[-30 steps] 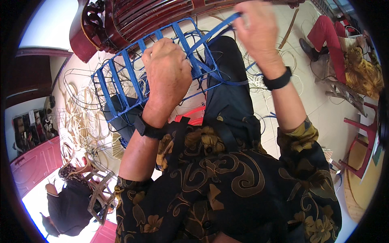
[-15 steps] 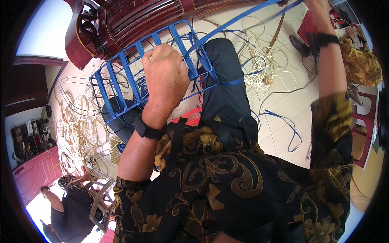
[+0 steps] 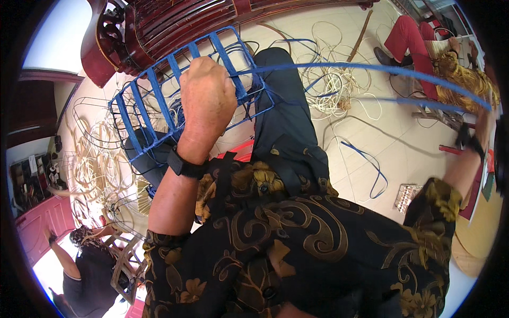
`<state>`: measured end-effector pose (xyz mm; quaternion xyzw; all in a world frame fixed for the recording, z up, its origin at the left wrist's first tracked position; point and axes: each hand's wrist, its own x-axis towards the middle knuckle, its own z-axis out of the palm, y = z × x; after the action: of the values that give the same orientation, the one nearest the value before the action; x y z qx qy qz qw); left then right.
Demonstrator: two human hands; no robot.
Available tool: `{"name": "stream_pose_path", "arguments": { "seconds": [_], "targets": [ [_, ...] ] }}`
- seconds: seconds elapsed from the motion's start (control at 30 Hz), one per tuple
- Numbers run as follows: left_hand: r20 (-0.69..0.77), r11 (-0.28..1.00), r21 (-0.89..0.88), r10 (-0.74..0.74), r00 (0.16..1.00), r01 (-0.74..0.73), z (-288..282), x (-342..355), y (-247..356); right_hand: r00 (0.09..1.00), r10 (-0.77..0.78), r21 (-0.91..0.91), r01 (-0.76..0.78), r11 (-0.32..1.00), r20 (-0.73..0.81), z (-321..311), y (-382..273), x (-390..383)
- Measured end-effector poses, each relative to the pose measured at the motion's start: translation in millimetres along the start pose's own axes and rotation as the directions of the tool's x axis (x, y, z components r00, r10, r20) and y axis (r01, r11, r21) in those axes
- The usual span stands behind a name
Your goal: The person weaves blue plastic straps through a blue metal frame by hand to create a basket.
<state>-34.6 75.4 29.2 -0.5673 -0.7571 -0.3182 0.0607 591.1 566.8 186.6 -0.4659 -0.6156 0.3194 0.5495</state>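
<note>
A blue rack-like frame [image 3: 160, 98] with wrapped slats and a wire body lies tilted across my knees. My left hand [image 3: 208, 95] is closed in a fist on its upper side; the fingers are mostly hidden beneath the knuckles. From beside that fist a long blue strip [image 3: 339, 64] stretches right across the view, slightly bowed. At the far right rim my right hand [image 3: 484, 119] holds the strip's other end, with my arm stretched well out. That hand is blurred. A second, smeared length of blue strip runs below the first toward it.
A carved dark red wooden bench [image 3: 175, 32] stands ahead. Pale cane coils [image 3: 336, 87] and a loose blue strip [image 3: 371, 164] lie on the tiles. One person [image 3: 90, 270] sits lower left; another in red trousers [image 3: 411, 42] is upper right.
My right hand has swung from the upper right down to the far right rim, drawing the blue strip out sideways. My left hand and the frame have shifted slightly left.
</note>
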Motion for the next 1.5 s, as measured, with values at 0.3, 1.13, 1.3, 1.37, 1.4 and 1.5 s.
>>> {"name": "stream_pose_path", "arguments": {
  "seconds": [0.3,1.13,1.3,1.37,1.4,1.5],
  "targets": [
    [-0.015,0.999,-0.05,0.013,1.0,-0.014,2,3,-2,0.905,0.399,-0.354,-0.425,0.833,-0.149,-236,-12,-102],
    [-0.027,0.999,-0.039,-0.028,0.999,0.027,-4,4,0,0.615,0.179,-0.621,0.646,0.444,0.768,148,124,-349],
    [-0.041,0.988,-0.155,0.0,0.999,-0.007,7,7,-5,0.948,0.307,-0.905,0.052,-0.422,-0.089,-228,88,-286],
    [-0.062,0.994,-0.107,-0.029,0.998,0.023,-2,-1,-8,0.974,0.187,-0.903,-0.034,-0.428,-0.125,-181,30,-258],
    [-0.06,0.996,-0.087,-0.016,0.998,0.011,-4,-2,-5,0.99,0.14,-0.955,0.023,-0.294,-0.019,-174,48,-240],
    [-0.068,0.996,-0.09,-0.026,0.997,0.02,1,1,-3,0.959,0.017,-0.931,0.269,0.244,0.282,-5,43,-250]
  ]
}}
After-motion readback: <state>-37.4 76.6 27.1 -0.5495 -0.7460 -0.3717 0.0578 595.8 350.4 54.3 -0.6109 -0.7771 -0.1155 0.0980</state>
